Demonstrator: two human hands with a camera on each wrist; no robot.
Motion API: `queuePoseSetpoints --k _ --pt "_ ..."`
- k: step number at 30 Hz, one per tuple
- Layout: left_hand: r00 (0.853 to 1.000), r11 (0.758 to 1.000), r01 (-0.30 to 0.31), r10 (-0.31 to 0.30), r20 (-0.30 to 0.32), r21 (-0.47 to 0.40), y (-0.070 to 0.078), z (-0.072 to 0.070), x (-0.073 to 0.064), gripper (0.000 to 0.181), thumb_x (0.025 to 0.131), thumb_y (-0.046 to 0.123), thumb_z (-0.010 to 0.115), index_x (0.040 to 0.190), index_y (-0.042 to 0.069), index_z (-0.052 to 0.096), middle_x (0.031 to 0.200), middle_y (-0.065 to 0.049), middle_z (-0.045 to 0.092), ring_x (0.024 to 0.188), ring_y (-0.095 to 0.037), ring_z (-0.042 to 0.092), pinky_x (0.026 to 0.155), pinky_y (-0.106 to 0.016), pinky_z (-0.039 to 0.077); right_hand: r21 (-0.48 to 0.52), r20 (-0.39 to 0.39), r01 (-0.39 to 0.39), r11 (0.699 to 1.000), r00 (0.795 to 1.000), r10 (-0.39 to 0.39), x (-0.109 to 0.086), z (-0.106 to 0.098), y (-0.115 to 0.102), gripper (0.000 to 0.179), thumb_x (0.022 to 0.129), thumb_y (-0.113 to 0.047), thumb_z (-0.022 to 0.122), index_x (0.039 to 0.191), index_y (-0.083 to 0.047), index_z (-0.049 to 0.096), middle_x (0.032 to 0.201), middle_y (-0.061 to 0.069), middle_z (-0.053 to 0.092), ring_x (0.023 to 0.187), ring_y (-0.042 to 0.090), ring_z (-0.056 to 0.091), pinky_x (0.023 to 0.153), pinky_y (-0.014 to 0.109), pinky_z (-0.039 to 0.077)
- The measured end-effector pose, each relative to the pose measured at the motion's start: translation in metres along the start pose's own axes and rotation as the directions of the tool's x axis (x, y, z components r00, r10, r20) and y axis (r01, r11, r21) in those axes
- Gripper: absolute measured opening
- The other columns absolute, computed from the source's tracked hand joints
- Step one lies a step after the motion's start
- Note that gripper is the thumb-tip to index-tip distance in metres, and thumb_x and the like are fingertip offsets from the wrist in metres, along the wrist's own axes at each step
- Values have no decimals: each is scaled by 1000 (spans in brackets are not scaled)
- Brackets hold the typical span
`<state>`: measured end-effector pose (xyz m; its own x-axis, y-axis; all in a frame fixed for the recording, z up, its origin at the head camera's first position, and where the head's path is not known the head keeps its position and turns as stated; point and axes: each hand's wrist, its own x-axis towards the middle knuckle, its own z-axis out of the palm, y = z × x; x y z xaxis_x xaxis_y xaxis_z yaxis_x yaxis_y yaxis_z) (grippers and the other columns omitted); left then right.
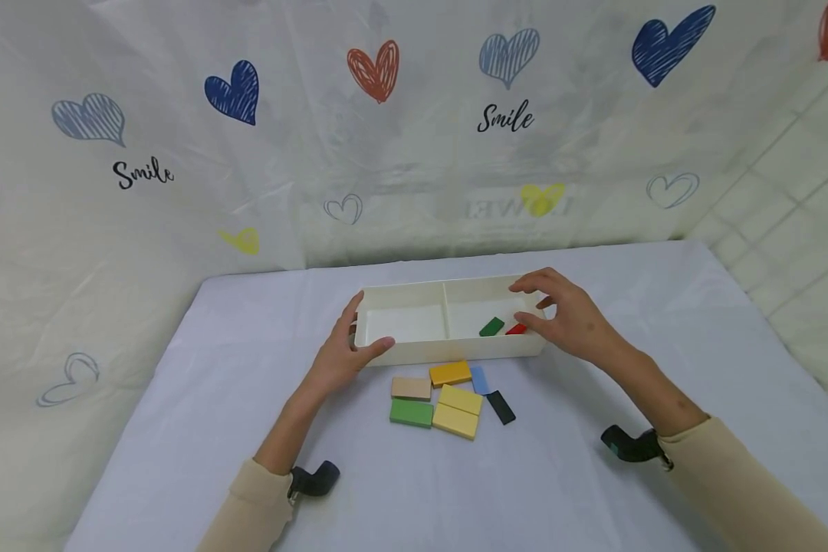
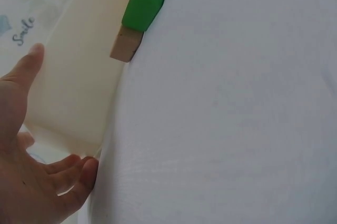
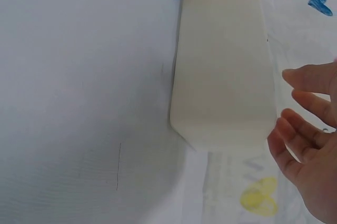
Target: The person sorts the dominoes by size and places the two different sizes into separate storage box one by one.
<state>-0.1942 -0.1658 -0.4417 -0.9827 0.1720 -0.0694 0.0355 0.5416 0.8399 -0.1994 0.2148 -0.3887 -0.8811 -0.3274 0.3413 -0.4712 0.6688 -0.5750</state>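
A long white two-compartment box (image 1: 448, 352) stands on the table. My left hand (image 1: 341, 349) holds its left end, thumb at the front rim and fingers around the end wall. At the right end, my right hand (image 1: 567, 318) has thumb and fingers spread over the rim, holding nothing. Beneath its thumb, a dark green block (image 1: 492, 327) and a partly hidden red block (image 1: 517, 330) lie in the right compartment. In front of the box lie a tan block (image 1: 410, 389), a green block (image 1: 411, 412), an orange-yellow block (image 1: 450, 374) and two pale yellow blocks (image 1: 461, 399).
Right of the yellow blocks lie a light blue block (image 1: 479, 380) and a black block (image 1: 501, 408). White cloth covers the table (image 1: 538, 491). Behind it hangs a white sheet (image 1: 428, 153) printed with hearts. A black wrist device (image 1: 313, 480) is worn at each sleeve.
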Motion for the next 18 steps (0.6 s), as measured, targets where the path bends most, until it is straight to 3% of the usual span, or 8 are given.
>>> queuePoseSetpoints --k 7,18 --pt "1000 1000 -1 1 -5 5 1 1 -1 103 89 58 76 166 44 8 159 -8 39 144 -32 47 105 -53 50 6 -7 -17 1000 1000 17 -4 -3 -2 39 88 -3 81 125 -9 68 129 9 64 115 25 62 87 37 58" --pt "1000 1000 -7 7 -5 2 2 1 -1 104 90 57 76 166 42 9 159 -9 40 142 -32 48 104 -52 50 33 -24 27 999 999 -26 -13 2 -6 38 87 -1 82 121 -12 71 119 5 67 107 16 61 85 31 58"
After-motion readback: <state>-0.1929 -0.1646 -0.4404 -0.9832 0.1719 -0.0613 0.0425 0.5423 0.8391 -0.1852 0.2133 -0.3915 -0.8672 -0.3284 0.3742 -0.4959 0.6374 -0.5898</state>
